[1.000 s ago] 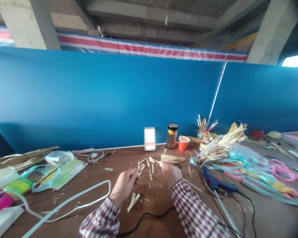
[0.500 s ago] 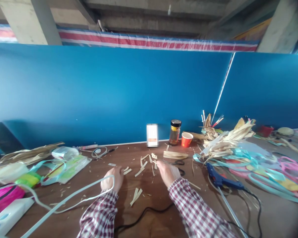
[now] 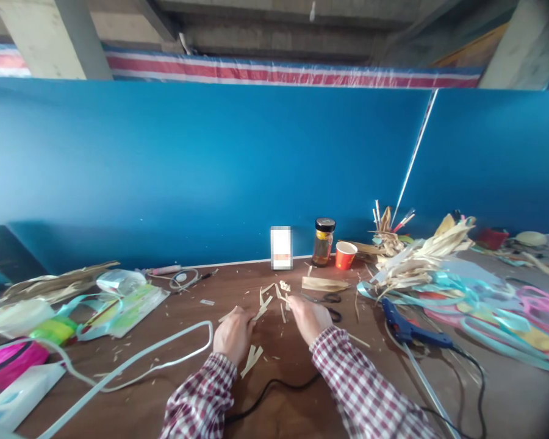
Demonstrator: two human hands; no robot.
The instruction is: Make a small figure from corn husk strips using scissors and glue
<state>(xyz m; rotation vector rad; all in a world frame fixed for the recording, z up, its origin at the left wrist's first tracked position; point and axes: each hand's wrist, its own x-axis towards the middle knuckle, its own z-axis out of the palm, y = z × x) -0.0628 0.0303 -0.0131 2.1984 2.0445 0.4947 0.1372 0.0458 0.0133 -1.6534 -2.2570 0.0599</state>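
Note:
My left hand is closed low over the brown table, and the end of a pale strip pokes out at its far left side. Its fingertips are beside a cut corn husk strip. My right hand pinches a thin corn husk strip between thumb and fingers. Just beyond lies a small curled husk piece. Two crossed husk strips rest nearer to me. Scissors lie partly hidden behind my right hand.
A lidded jar, a red paper cup and a blurred white card stand at the back. To the right are a blue glue gun, a husk bundle and coloured ribbons. A white looped tube crosses the left side.
My left hand has moved right, closer to the husk strips and over the ones it was beside. My right hand stays almost in place, still pinching.

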